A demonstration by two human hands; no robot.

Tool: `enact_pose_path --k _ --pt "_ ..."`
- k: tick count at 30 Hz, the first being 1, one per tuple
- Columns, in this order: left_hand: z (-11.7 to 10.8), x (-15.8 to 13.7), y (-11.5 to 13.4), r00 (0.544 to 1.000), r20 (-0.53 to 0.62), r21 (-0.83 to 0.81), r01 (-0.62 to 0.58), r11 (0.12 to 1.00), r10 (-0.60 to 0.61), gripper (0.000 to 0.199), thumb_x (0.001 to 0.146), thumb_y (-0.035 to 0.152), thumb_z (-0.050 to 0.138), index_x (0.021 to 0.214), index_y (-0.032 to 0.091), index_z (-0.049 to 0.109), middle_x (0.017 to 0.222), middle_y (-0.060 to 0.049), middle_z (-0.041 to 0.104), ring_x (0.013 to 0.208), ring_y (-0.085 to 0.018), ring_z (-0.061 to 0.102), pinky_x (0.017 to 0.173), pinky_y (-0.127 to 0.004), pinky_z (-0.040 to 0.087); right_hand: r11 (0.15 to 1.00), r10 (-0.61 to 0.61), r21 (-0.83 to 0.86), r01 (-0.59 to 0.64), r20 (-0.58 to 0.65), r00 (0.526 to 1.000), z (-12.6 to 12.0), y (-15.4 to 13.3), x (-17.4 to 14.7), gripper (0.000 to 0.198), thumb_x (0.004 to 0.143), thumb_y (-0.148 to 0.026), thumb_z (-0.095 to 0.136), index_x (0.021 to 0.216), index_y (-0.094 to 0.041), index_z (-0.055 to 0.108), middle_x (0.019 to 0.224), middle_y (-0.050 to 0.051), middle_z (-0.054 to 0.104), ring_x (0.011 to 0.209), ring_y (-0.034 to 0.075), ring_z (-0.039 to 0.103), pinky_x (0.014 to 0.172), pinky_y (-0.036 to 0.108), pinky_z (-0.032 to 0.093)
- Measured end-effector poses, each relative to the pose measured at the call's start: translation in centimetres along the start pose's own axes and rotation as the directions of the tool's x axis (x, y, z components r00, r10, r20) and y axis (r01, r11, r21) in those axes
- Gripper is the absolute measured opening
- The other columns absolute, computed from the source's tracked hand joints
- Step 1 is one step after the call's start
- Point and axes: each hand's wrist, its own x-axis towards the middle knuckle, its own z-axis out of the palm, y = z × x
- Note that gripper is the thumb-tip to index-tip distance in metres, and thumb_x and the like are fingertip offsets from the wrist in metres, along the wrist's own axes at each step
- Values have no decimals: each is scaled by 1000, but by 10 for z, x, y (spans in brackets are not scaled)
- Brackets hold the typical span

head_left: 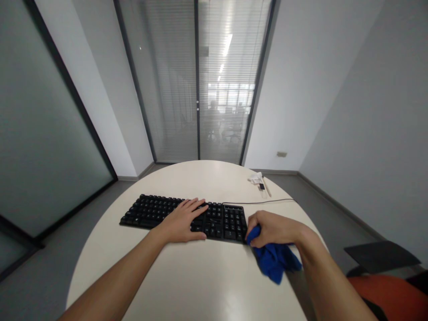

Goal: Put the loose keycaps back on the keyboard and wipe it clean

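A black keyboard [152,211] lies across the white round table [187,276]. My left hand [183,221] rests on its middle keys with the fingers spread and the thumb toward the near edge. At the keyboard's right end, my right hand [269,228] is closed around a blue cloth [274,263]. A bunched bit of the cloth sticks out between thumb and fingers at the keyboard's lower right corner; the rest hangs loosely below the hand onto the table. The fingertips of my right hand are partly hidden.
A thin black cable [264,202] runs from the keyboard's back to the table's right edge. Near the back right lie a crumpled white piece [256,178], a small black-and-clear item [262,187] and a pale stick [266,187]. An orange chair [384,296] stands at the right.
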Motion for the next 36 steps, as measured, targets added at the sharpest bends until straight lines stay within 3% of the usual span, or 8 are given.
enact_pose_path --k 3,6,8,12,20,26,36 --pt "-1 0 1 1000 -4 4 -2 1000 2 92 79 77 59 155 32 31 164 -6 24 150 -34 24 122 -54 18 993 -114 -35 110 -171 979 -5 1 5 21 71 -23 68 88 -21 79 87 -1 76 81 19 68 72 23 50" --pt "-1 0 2 1000 1 9 2 1000 -2 92 79 77 59 155 31 32 164 -6 25 150 -34 24 122 -53 19 975 -189 -187 121 -407 893 -6 3 15 21 79 -26 65 96 -20 77 99 4 74 92 22 67 85 29 49" --pt "-2 0 2 1000 -1 11 3 1000 -3 92 79 77 59 155 32 32 164 -6 25 150 -34 24 122 -53 19 956 -214 -281 79 -490 845 -4 6 24 22 84 -28 62 99 -19 76 102 7 73 95 23 66 88 32 48" --pt "-2 1 2 1000 3 10 4 1000 -4 91 79 76 59 155 33 32 164 -5 24 150 -34 24 122 -54 19 933 -226 -356 52 -467 855 2 13 36 20 87 -28 61 98 -19 75 103 8 72 95 23 65 89 31 47" --pt "-2 1 3 1000 5 12 13 1000 -13 92 79 77 59 155 32 32 164 -5 24 150 -34 24 122 -54 19 908 -286 -401 116 -395 873 4 12 38 25 82 -23 63 102 -22 77 103 6 74 99 24 65 94 32 46" --pt "-1 0 2 1000 -3 5 6 1000 -6 92 79 78 58 155 32 32 164 -5 25 150 -34 24 122 -54 19 924 -225 -378 64 -402 888 3 8 34 30 75 -20 65 102 -23 77 103 5 75 97 25 67 90 33 48" --pt "-1 1 3 1000 7 21 10 1000 -10 93 79 79 56 155 30 32 164 -5 24 150 -34 23 123 -52 18 920 -226 -384 85 -338 914 3 -2 28 35 69 -15 65 101 -25 77 101 5 75 93 24 67 85 31 49"
